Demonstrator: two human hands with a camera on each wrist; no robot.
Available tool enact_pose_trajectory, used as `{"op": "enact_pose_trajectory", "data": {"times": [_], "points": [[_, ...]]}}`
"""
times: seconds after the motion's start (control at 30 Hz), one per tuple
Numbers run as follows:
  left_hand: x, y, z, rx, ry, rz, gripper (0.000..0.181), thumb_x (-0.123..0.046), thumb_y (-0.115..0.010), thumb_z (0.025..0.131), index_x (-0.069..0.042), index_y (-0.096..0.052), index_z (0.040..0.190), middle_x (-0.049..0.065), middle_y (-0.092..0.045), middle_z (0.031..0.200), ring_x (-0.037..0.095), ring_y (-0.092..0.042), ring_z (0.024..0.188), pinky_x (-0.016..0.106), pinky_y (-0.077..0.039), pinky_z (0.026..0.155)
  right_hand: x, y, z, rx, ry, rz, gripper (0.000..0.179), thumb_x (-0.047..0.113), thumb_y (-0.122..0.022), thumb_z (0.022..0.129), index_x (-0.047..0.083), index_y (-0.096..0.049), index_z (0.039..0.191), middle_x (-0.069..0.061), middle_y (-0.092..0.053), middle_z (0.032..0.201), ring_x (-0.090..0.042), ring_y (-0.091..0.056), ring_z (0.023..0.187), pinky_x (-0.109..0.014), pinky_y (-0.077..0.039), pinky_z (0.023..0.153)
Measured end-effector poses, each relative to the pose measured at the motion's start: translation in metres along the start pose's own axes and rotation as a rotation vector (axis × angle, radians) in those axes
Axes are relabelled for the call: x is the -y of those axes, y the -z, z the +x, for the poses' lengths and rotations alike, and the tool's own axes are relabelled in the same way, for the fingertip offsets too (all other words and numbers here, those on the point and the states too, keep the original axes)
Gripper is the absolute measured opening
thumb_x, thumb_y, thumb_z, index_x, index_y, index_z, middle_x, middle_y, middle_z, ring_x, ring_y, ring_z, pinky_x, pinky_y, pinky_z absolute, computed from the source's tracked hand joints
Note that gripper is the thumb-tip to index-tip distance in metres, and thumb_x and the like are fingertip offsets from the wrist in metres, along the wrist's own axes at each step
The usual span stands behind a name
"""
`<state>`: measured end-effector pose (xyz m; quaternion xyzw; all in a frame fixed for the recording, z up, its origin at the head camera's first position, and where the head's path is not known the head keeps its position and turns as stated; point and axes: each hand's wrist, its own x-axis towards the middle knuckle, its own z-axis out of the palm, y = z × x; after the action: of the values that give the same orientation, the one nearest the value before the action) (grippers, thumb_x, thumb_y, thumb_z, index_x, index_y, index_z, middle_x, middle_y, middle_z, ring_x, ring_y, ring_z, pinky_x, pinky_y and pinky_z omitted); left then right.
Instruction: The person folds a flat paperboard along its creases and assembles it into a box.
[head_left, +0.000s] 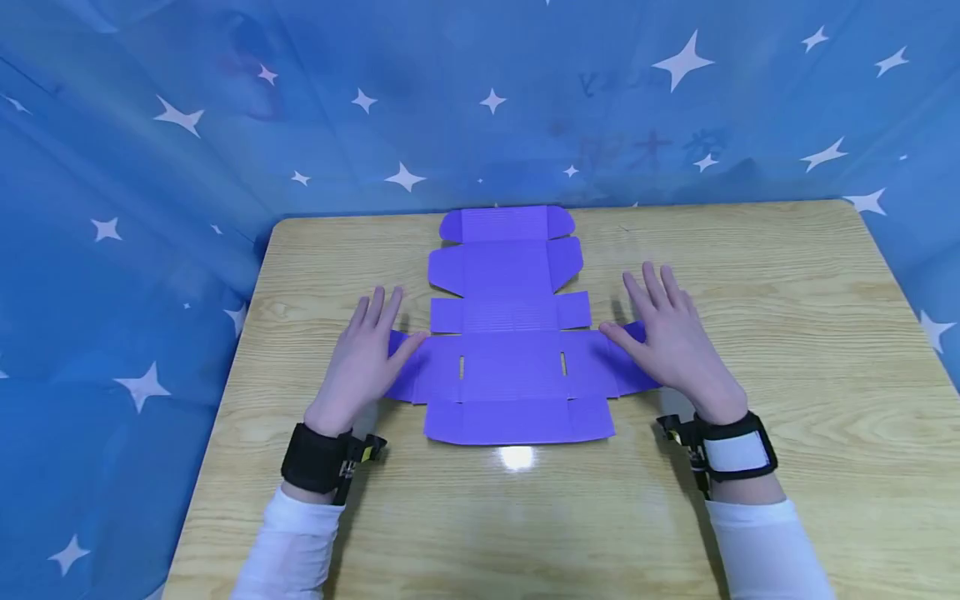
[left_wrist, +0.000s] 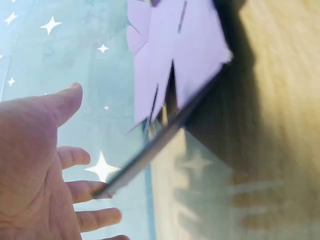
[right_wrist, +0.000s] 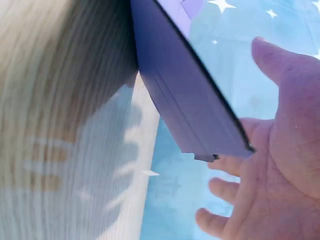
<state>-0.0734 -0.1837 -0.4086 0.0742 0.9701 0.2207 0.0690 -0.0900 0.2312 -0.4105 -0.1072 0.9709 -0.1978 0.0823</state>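
Note:
A purple unfolded cardboard box [head_left: 513,362] lies spread out on the table, with flaps along both sides and a slot on each side of its lower panel. My left hand [head_left: 362,354] is over the left side flap, fingers straight and thumb spread. My right hand [head_left: 672,343] is over the right side flap in the same way. In the left wrist view, the raised edge of the cardboard [left_wrist: 150,150] comes close to the left fingers. In the right wrist view, a raised flap [right_wrist: 185,95] stands beside the right palm. Whether either hand touches the cardboard, I cannot tell.
The wooden table [head_left: 787,333] carries the cardboard near its middle. A blue cloth with white stars [head_left: 450,100] hangs behind the table and along its left side. Both wrists wear black straps [head_left: 318,458] with small cameras.

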Motion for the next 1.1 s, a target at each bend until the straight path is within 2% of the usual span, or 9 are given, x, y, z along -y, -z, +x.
{"op": "enact_pose_trajectory", "data": {"times": [0.17,0.3,0.47,0.6,0.7,0.77,1.1], "points": [[0.006,-0.006,-0.005,0.023,0.071,-0.062,0.078,-0.049,-0.054,0.108,-0.006,-0.026,0.167,0.028,-0.038,0.167,0.05,-0.04,0.153,0.067,-0.039,0.121,-0.003,-0.001,-0.001,0.043,-0.017,0.004,0.088,0.058,-0.051,0.106,0.002,-0.023,0.167,-0.032,-0.019,0.172,-0.055,-0.018,0.16,-0.074,-0.023,0.127],[0.01,-0.009,-0.009,0.023,0.107,-0.098,0.074,-0.041,-0.056,0.108,0.0,-0.029,0.165,0.03,-0.046,0.161,0.048,-0.047,0.148,0.063,-0.043,0.119,-0.005,-0.005,-0.002,0.057,-0.039,0.041,0.082,0.052,-0.052,0.107,-0.001,-0.027,0.165,-0.038,-0.038,0.16,-0.057,-0.038,0.148,-0.071,-0.037,0.12],[0.012,-0.01,-0.011,-0.011,0.146,-0.14,0.063,-0.027,-0.059,0.107,0.008,-0.042,0.155,0.036,-0.059,0.145,0.049,-0.059,0.135,0.061,-0.05,0.112,-0.009,-0.009,-0.001,0.034,-0.041,0.07,0.063,0.03,-0.054,0.11,-0.009,-0.038,0.157,-0.041,-0.052,0.146,-0.056,-0.055,0.134,-0.068,-0.047,0.111],[0.011,-0.01,-0.01,0.004,0.179,-0.181,0.052,-0.02,-0.06,0.106,0.011,-0.05,0.147,0.036,-0.067,0.13,0.048,-0.067,0.121,0.059,-0.056,0.102,-0.012,-0.01,0.002,0.005,-0.03,0.108,0.045,0.014,-0.055,0.108,-0.011,-0.054,0.144,-0.038,-0.061,0.138,-0.05,-0.064,0.121,-0.063,-0.053,0.101],[0.01,-0.009,-0.01,0.014,0.187,-0.203,0.048,-0.016,-0.06,0.106,0.011,-0.052,0.145,0.036,-0.068,0.127,0.047,-0.068,0.118,0.058,-0.056,0.099,-0.012,-0.009,0.002,-0.003,-0.045,0.139,0.035,0.011,-0.056,0.107,-0.009,-0.063,0.135,-0.033,-0.068,0.129,-0.04,-0.067,0.103,-0.052,-0.054,0.086],[0.009,-0.009,-0.009,0.015,0.184,-0.206,0.048,-0.016,-0.06,0.106,0.011,-0.051,0.146,0.035,-0.068,0.127,0.047,-0.068,0.117,0.058,-0.057,0.098,-0.012,-0.009,0.002,-0.006,-0.057,0.152,0.031,0.011,-0.056,0.106,-0.007,-0.067,0.129,-0.031,-0.07,0.124,-0.035,-0.066,0.096,-0.046,-0.052,0.08],[0.005,-0.008,-0.003,-0.004,0.153,-0.194,0.046,-0.015,-0.059,0.106,0.009,-0.053,0.145,0.035,-0.069,0.123,0.046,-0.069,0.112,0.057,-0.057,0.094,-0.013,-0.007,-0.004,-0.016,-0.074,0.181,0.029,0.011,-0.059,0.105,-0.008,-0.07,0.124,-0.027,-0.071,0.112,-0.03,-0.064,0.088,-0.033,-0.047,0.072]]}}
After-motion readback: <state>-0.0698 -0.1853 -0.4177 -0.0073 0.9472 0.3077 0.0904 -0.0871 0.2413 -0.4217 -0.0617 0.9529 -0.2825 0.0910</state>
